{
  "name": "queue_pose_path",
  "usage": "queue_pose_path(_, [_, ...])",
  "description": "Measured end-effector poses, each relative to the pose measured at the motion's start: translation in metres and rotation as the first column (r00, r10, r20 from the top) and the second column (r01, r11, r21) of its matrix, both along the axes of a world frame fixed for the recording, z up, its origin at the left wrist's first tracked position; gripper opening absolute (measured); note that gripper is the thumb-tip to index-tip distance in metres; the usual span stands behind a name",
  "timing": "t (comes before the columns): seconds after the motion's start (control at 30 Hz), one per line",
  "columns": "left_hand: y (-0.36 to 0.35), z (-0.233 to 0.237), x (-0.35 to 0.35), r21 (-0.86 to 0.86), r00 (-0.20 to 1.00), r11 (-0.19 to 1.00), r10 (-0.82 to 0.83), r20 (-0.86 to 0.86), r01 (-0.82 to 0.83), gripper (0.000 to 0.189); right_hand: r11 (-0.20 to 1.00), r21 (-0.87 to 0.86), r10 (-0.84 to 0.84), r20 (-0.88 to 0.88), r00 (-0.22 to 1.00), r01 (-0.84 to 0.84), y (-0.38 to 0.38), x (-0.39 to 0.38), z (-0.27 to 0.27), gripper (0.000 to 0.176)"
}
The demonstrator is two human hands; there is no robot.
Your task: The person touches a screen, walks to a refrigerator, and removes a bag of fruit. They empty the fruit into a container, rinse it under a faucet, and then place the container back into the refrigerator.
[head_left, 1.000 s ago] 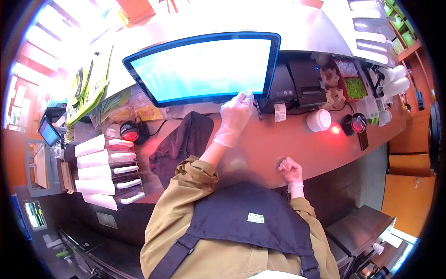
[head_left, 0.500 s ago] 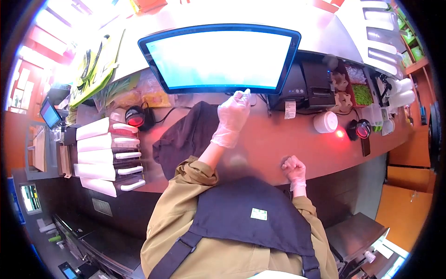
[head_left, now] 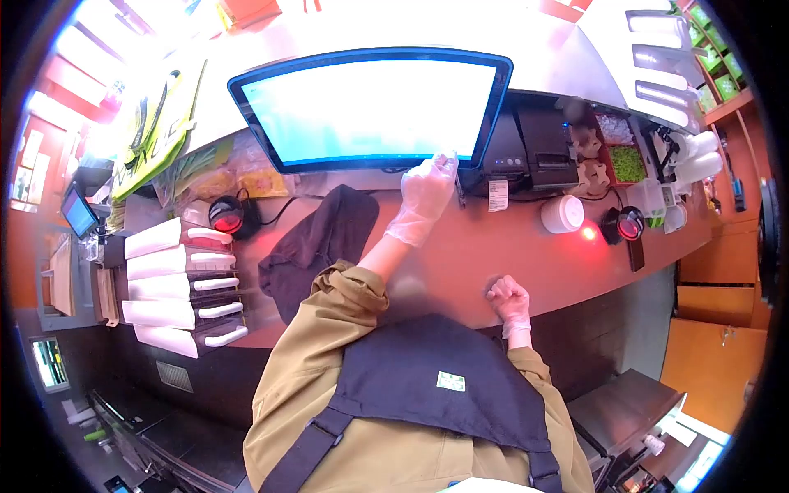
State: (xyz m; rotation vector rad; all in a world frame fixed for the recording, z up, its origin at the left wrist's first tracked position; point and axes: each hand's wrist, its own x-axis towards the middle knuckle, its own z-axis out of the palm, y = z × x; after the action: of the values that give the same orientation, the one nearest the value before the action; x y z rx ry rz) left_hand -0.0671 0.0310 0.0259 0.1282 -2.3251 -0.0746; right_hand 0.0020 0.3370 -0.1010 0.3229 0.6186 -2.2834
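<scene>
My left hand (head_left: pixel 425 197), in a thin clear glove, reaches up to the lower right edge of a large touchscreen (head_left: pixel 370 111). Its fingers are mostly curled, with a fingertip at the bright lower strip of the display; I see nothing held in it. My right hand (head_left: pixel 509 301), also gloved, is closed in a loose fist over the front part of the brown counter (head_left: pixel 477 255). A dark folded cloth (head_left: pixel 325 246) lies on the counter to the left of my left forearm.
A black receipt printer (head_left: pixel 546 148) stands right of the screen, with a paper slip (head_left: pixel 498 195) hanging nearby. A white lidded cup (head_left: pixel 563 214) and a red-lit scanner (head_left: pixel 622 224) sit farther right. White-handled holders (head_left: pixel 177 283) line the left side.
My left hand has shifted slightly along the screen's lower edge to the right, relative to the screen. My right hand stays closed. The whole view has moved a little.
</scene>
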Motion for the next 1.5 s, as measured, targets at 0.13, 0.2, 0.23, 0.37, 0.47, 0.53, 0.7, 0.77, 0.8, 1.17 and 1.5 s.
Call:
queue_pose_path(0.13, [-0.001,0.001,0.002,0.016,1.0,1.0,-0.021,-0.015,0.021,0.013,0.998,-0.058,0.011,0.055,0.998,-0.008,0.002,0.0,-0.002,0.02])
queue_pose_path(0.2, [-0.003,0.004,0.005,0.019,0.998,0.999,-0.043,-0.037,0.044,0.014,0.997,-0.074,0.009,0.072,0.997,-0.004,0.003,-0.001,-0.004,0.02])
queue_pose_path(0.23, [-0.003,0.002,0.005,0.009,0.999,0.999,-0.031,-0.026,0.031,0.015,0.997,-0.082,0.01,0.082,0.997,-0.003,0.003,-0.001,-0.004,0.02])
queue_pose_path(0.37, [-0.003,0.0,0.004,-0.014,1.0,1.0,-0.009,0.005,0.009,0.017,0.997,-0.083,0.011,0.064,0.998,-0.006,0.004,-0.003,-0.007,0.019])
queue_pose_path(0.47, [-0.001,0.003,0.004,-0.021,1.0,1.0,-0.021,-0.019,0.021,0.019,0.996,-0.094,0.015,0.059,0.998,-0.01,0.003,-0.001,-0.007,0.019])
queue_pose_path(0.53, [0.001,0.003,0.005,0.017,0.999,0.999,-0.036,-0.012,0.037,0.021,0.997,-0.072,0.019,0.059,0.998,-0.015,0.002,0.0,-0.002,0.019])
queue_pose_path(0.7, [-0.001,0.003,0.011,0.126,0.997,0.989,-0.078,0.005,0.077,0.024,0.998,-0.055,0.02,0.041,0.999,-0.018,0.001,-0.001,-0.001,0.018])
queue_pose_path(0.77, [-0.002,0.006,0.014,0.11,0.999,0.993,-0.051,-0.004,0.051,0.022,0.998,-0.059,0.033,0.033,0.999,-0.031,0.002,-0.001,-0.001,0.019])
queue_pose_path(0.8, [-0.004,0.008,0.016,0.102,0.999,0.994,-0.038,-0.008,0.038,0.021,0.997,-0.068,0.04,0.033,0.999,-0.038,0.002,-0.002,-0.001,0.019])
queue_pose_path(1.17, [-0.044,0.033,0.034,0.18,0.986,0.97,0.165,-0.007,-0.161,0.019,0.992,-0.12,0.034,0.073,0.997,-0.025,0.005,-0.003,-0.009,0.02])
queue_pose_path(1.5, [-0.06,0.053,0.029,0.227,0.985,0.96,0.17,-0.02,-0.162,0.031,0.987,-0.155,0.049,0.023,0.999,-0.045,0.006,-0.003,-0.013,0.013])
